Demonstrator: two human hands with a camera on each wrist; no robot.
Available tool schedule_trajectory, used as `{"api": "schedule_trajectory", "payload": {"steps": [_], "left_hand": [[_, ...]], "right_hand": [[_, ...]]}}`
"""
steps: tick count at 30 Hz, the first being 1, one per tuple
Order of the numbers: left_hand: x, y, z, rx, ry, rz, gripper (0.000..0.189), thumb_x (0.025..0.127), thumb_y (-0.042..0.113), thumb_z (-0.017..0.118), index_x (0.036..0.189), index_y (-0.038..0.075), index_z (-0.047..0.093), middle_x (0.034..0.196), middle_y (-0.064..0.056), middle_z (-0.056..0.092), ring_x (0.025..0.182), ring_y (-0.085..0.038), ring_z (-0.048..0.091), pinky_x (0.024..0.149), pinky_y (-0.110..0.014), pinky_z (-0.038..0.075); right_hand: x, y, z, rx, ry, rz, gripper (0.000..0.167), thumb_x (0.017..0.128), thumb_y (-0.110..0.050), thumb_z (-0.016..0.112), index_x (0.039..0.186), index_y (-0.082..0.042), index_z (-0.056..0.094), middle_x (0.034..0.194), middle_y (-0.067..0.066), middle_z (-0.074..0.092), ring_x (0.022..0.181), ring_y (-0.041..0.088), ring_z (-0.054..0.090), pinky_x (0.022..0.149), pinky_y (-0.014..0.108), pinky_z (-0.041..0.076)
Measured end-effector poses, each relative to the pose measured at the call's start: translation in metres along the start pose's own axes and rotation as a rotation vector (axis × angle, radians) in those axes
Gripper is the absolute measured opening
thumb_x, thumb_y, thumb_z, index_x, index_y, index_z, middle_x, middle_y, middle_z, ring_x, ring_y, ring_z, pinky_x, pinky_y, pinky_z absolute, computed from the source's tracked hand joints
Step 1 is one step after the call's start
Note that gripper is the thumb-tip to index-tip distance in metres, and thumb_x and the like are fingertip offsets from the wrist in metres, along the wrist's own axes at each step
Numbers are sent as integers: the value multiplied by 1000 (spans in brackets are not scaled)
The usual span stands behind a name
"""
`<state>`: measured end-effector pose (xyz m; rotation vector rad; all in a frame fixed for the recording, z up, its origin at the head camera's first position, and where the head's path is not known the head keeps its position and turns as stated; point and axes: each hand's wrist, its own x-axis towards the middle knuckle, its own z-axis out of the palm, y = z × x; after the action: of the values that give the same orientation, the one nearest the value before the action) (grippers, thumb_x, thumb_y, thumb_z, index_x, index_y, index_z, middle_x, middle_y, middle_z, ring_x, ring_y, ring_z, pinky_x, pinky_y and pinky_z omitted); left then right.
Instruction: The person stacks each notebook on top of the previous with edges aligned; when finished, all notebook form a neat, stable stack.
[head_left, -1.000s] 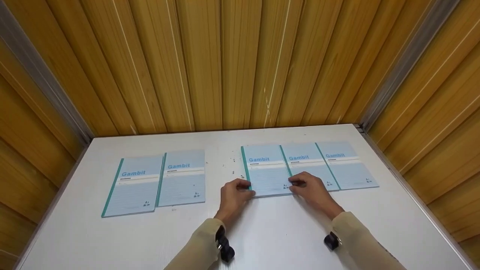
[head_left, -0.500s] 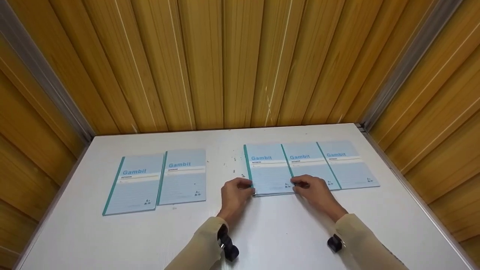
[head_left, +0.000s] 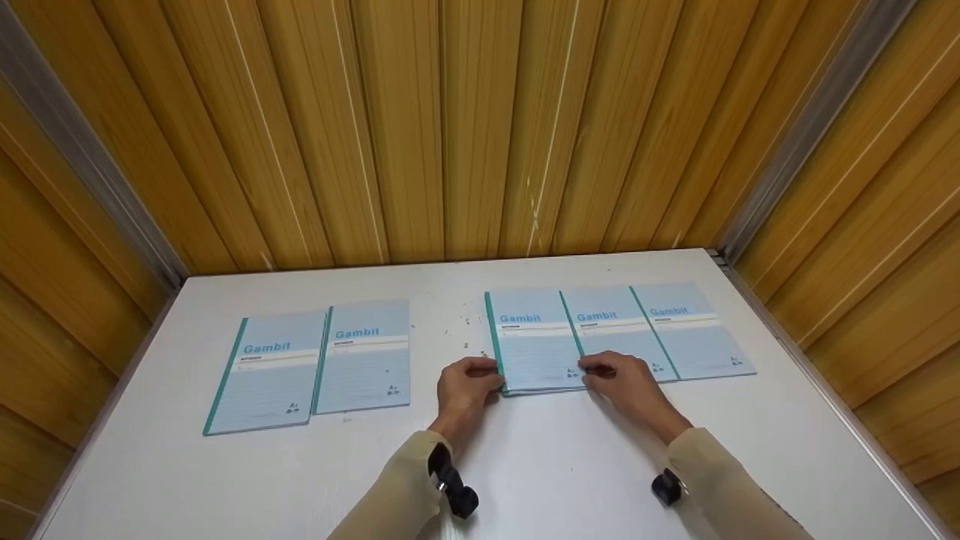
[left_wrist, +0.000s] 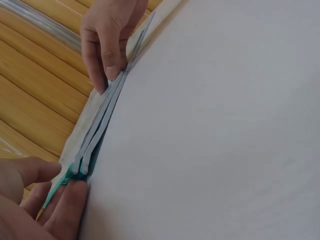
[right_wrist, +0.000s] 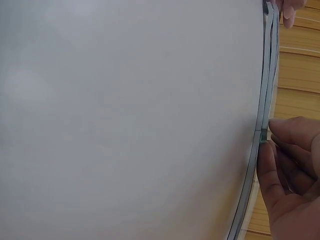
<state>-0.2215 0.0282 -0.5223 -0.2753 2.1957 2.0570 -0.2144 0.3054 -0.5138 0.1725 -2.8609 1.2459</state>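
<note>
Three pale blue notebooks with green spines lie side by side on the right of the table in the head view. My left hand (head_left: 463,391) pinches the spine corner of the leftmost notebook (head_left: 534,349) in that row. In the left wrist view, two layered notebook edges (left_wrist: 97,132) fan slightly apart beside the fingers. My right hand (head_left: 628,384) pinches the same notebook's lower right corner, against the green spine of the middle notebook (head_left: 611,322). The far right notebook (head_left: 694,337) lies flat, untouched by either hand. My fingers partly hide the notebooks' lower corners.
Two more notebooks, the left one (head_left: 262,382) and its neighbour (head_left: 364,360), lie next to each other on the white table (head_left: 570,480). Small dark specks dot the tabletop between the groups. Yellow wood-patterned walls (head_left: 480,135) enclose the back and sides.
The leftmost notebook's lower spine corner has separated slightly from the layer below it, showing a thin gap at the front edge. Both hands keep nearly the same places.
</note>
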Motion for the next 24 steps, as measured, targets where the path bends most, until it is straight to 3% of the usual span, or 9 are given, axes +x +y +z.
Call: {"api": "schedule_trajectory", "payload": {"steps": [9,16,24], "left_hand": [[3,1,1,-38,-9,-12,25,88,-2,81,113,1,76,98,-8,75,87,-19,71,77,-30,59],[0,1,0,15,-5,1,24,87,-4,81,109,3,77,99,-7,73,90,-19,69,79,-31,59],[3,2,-8,31,11,-4,28,85,-7,82,112,2,78,102,-8,74,95,-20,70,83,-31,60]], "right_hand": [[0,1,-1,13,0,-5,28,96,-3,76,124,-6,77,120,7,75,111,25,69,96,42,56],[2,0,2,35,-6,5,28,96,-4,77,124,-7,77,119,6,75,108,23,68,94,37,56],[3,-6,6,41,-20,-4,29,96,-4,77,124,-8,78,122,6,75,112,25,68,97,42,55]]}}
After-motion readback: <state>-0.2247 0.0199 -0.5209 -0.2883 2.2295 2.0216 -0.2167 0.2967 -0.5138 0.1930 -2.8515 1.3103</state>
